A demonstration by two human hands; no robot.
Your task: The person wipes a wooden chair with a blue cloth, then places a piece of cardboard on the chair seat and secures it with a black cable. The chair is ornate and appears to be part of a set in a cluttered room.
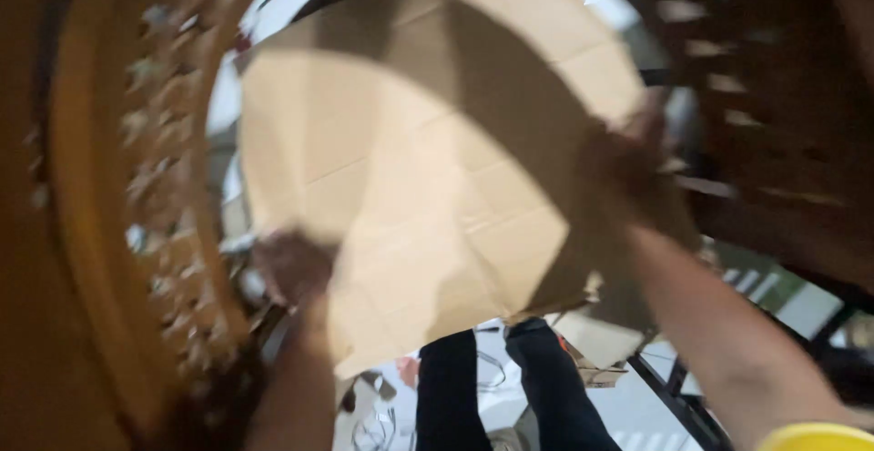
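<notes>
Two hands hold one large sheet of cardboard [410,196] up in front of the camera. The left hand [291,264] grips the sheet at its lower left edge, fingers closed on it, though blur hides the exact grasp. The right hand [628,164] clasps the right edge, higher up, with the forearm running down to the lower right corner, where a yellow cuff [815,436] shows. The cardboard is pale brown, creased into panels, with a rounded outline; a broad curved shadow crosses its upper right part. It fills the middle of the view, held off the floor and tilted.

Just left of the sheet, a curved wooden frame [86,205] with a woven or carved band sweeps from top to bottom. At the far right stands dark wooden furniture [774,96] with slats. Below the sheet, two legs in dark trousers [496,387] stand on a pale floor [628,405]; whose they are cannot be told. A smaller scrap of cardboard [592,337] lies near them.
</notes>
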